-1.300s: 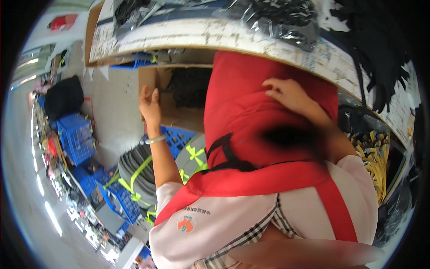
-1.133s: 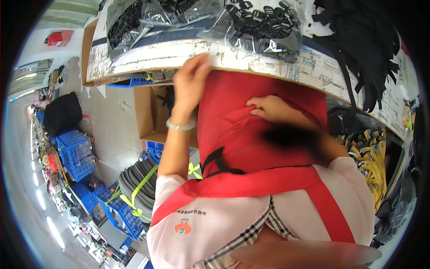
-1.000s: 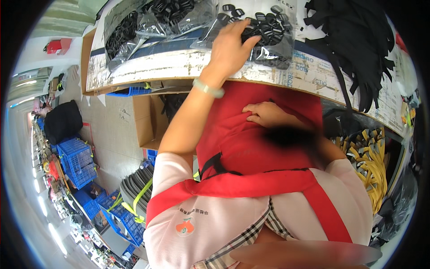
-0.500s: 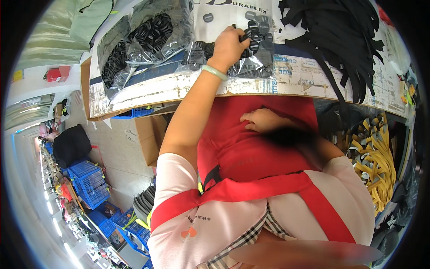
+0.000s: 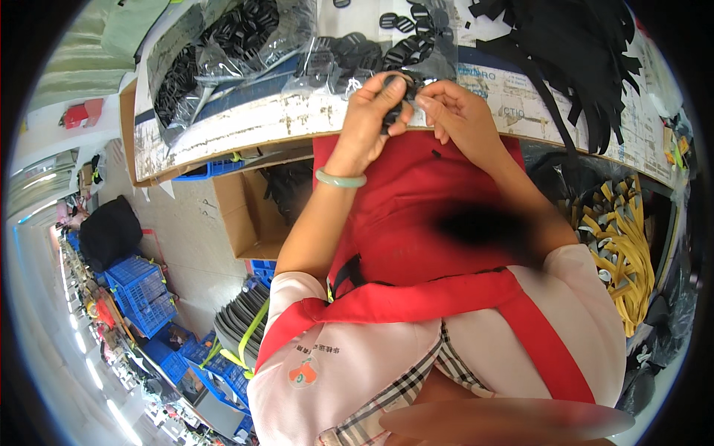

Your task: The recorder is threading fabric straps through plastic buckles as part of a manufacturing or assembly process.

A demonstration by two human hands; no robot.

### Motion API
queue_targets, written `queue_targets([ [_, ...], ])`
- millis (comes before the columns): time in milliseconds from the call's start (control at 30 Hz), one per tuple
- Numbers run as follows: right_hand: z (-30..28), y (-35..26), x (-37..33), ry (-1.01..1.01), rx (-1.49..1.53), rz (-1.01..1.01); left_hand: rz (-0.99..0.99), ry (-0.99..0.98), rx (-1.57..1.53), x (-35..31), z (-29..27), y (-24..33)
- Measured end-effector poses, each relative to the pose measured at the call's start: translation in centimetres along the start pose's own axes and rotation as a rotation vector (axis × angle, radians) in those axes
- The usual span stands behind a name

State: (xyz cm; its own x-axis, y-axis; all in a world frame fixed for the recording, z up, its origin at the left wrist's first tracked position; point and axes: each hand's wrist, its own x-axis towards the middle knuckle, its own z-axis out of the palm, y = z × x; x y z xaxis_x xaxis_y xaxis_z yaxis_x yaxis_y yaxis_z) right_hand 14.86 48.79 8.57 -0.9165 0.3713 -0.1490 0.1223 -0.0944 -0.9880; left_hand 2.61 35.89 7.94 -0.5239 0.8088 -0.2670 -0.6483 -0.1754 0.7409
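Note:
At the table's near edge, my left hand (image 5: 366, 119) is closed around black plastic strap buckles (image 5: 393, 100), at least one of which shows between thumb and fingers. Close beside it on the right is my right hand (image 5: 462, 119). Its thumb and forefinger are pinched together near the buckles, and I cannot make out what lies between them. Just beyond my hands, a clear plastic bag (image 5: 338, 63) holds dark buckles, and several loose buckles (image 5: 405, 50) lie on and around it. A small black piece (image 5: 436, 154) shows against my red apron (image 5: 394, 215), below the right hand.
Another clear bag of black buckles (image 5: 242, 37) lies at the table's left. Black webbing strips (image 5: 565, 67) are heaped at the right, some hanging over the edge. Yellow and grey straps (image 5: 621, 245) hang below right. An open cardboard box (image 5: 249, 215) stands under the table, left.
My left hand has drawn back from the buckle pile to the table edge with buckles in it. The right hand has risen from my apron to meet it.

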Motion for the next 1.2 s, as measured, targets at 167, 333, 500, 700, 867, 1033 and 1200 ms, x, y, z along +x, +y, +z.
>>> queue_targets([
  [167, 0.4, 1.5, -0.2, -0.051, -0.008, 0.042, 0.048, 0.034, 0.115, -2.6, -0.9, -2.9],
  [333, 0.4, 2.3, -0.4, -0.046, 0.124, 0.174, 0.032, 0.021, 0.214, -3.9, -2.2, -4.0],
  [500, -1.1, 2.4, -0.4, -0.191, -0.04, 0.226, -0.043, -0.028, 0.044, -4.5, -1.9, -3.6],
  [700, -2.4, 1.8, -1.7, -0.248, 0.079, 0.088, -0.177, -0.119, -0.259, -5.5, -3.6, -4.5],
  [867, -2.4, 1.8, -2.4, -0.405, -0.22, -0.116, -0.514, -0.363, -0.352, -5.8, -2.8, -6.0],
  [1033, -5.3, 0.4, -1.1, -0.038, -0.562, -0.096, -0.381, -0.29, -0.281, -5.8, -2.1, -6.0],
  [1200, -15.9, 3.2, 2.6, 0.768, -1.298, -0.465, -0.363, -0.166, -0.149, -5.6, -2.0, -6.5],
])
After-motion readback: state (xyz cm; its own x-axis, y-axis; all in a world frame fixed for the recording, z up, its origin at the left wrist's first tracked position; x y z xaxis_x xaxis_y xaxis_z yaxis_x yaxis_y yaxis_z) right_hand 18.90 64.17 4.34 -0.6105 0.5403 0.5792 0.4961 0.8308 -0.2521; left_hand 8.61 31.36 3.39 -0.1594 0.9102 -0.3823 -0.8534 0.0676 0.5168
